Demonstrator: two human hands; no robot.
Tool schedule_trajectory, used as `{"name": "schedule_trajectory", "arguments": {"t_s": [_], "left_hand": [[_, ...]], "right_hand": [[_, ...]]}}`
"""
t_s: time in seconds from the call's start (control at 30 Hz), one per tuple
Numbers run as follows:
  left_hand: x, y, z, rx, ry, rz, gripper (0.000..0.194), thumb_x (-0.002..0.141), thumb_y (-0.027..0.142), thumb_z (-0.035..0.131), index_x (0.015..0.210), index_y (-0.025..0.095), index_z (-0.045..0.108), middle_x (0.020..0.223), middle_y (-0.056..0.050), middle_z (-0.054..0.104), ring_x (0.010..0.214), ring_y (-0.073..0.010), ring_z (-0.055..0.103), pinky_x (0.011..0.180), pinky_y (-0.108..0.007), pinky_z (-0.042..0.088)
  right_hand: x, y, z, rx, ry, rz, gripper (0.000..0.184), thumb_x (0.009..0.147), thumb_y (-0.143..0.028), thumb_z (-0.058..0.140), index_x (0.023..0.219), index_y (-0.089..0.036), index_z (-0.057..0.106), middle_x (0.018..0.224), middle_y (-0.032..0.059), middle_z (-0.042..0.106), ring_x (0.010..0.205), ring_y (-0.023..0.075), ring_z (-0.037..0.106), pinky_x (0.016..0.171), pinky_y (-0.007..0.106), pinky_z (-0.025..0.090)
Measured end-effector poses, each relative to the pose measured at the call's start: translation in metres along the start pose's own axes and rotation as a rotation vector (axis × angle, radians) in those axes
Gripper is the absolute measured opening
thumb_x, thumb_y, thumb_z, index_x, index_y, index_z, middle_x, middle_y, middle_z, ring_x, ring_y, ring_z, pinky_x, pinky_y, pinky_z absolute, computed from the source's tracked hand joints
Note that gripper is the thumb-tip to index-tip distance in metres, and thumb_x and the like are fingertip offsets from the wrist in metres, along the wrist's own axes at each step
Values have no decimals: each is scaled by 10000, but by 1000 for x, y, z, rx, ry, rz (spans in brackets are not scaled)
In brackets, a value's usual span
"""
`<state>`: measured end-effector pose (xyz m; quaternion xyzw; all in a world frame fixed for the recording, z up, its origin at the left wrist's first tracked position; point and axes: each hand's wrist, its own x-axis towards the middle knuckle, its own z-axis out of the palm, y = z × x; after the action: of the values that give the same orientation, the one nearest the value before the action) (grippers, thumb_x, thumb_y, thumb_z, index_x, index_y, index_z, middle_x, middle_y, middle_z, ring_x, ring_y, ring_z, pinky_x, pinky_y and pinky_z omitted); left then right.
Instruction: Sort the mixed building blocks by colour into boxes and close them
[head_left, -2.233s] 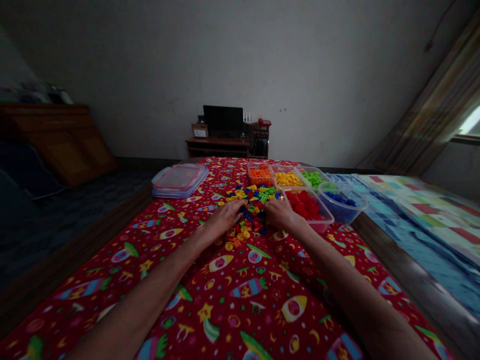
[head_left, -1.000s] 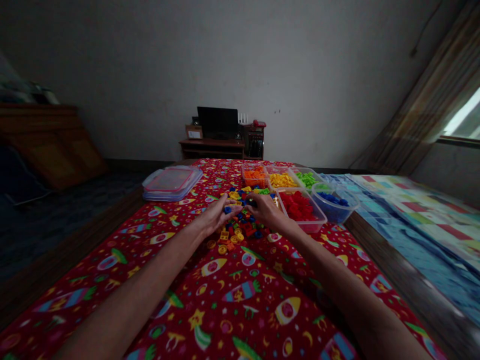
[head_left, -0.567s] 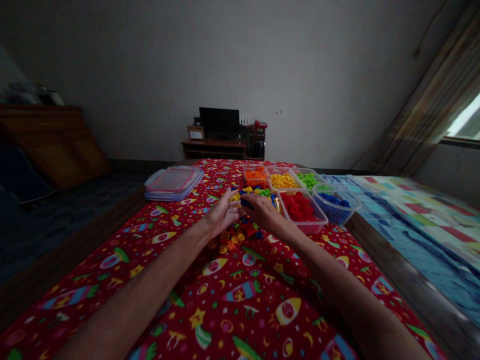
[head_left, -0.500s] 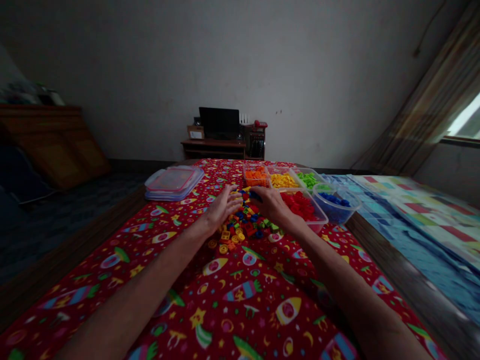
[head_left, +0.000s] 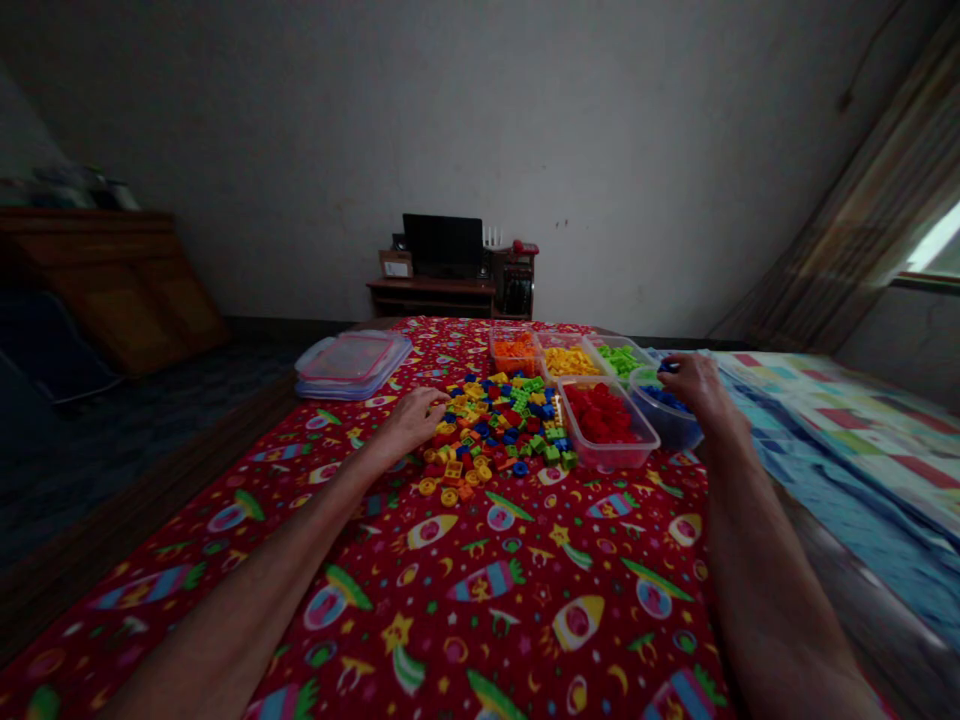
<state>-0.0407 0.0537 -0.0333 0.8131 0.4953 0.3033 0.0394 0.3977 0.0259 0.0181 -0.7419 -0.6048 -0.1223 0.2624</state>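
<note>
A pile of mixed toy building bricks (head_left: pixel 491 425), in yellow, blue, red, green and orange, lies loose on the red patterned tablecloth (head_left: pixel 480 560). At its left edge rests my left hand (head_left: pixel 411 418), fingers loosely bent and apart, with nothing visible in them. Over on the right, my right hand (head_left: pixel 696 382) is above the round clear tub (head_left: pixel 681 432) of blue bricks (head_left: pixel 664 398). Its fingertips are pinched on a small blue brick (head_left: pixel 667 367), partly covered by the fingers.
Clear boxes hold sorted bricks: red bricks (head_left: pixel 600 412), orange bricks (head_left: pixel 516 350), yellow bricks (head_left: pixel 570 362) and green bricks (head_left: pixel 619 360). Stacked lids (head_left: pixel 352 362) lie at the far left of the table. A bed (head_left: pixel 862 430) stands along the right side.
My right hand has moved from the pile rightward to above the blue tub, holding a blue brick. My left hand has drawn back slightly left to the pile's edge.
</note>
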Motion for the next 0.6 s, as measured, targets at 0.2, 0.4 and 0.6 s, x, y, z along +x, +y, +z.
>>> {"name": "schedule_trajectory", "arguments": {"t_s": [0.2,0.4,0.6], "left_hand": [[-3,-15,2,-4,-38,-25,291,788,282,448,913,201,697,978,-70,702,925,-220,625,892,-348,471],[-7,-22,18,-72,-49,48,263,764,248,507,906,194,720,987,-86,697,956,-222,616,887,-351,466],[-5,-24,25,-36,-40,69,201,751,283,593,871,191,726,915,-74,658,852,-195,596,799,-306,474]], "right_hand": [[-2,-27,-15,16,109,-44,340,817,-246,474,1068,-115,662,934,149,683,883,231,617,835,349,441],[-33,-133,-15,81,-51,-441,326,865,-139,351,932,-137,670,799,98,670,696,158,570,637,246,388],[-81,-192,25,-20,-355,-702,294,863,-124,377,927,-140,663,791,107,667,689,157,580,588,244,335]]}}
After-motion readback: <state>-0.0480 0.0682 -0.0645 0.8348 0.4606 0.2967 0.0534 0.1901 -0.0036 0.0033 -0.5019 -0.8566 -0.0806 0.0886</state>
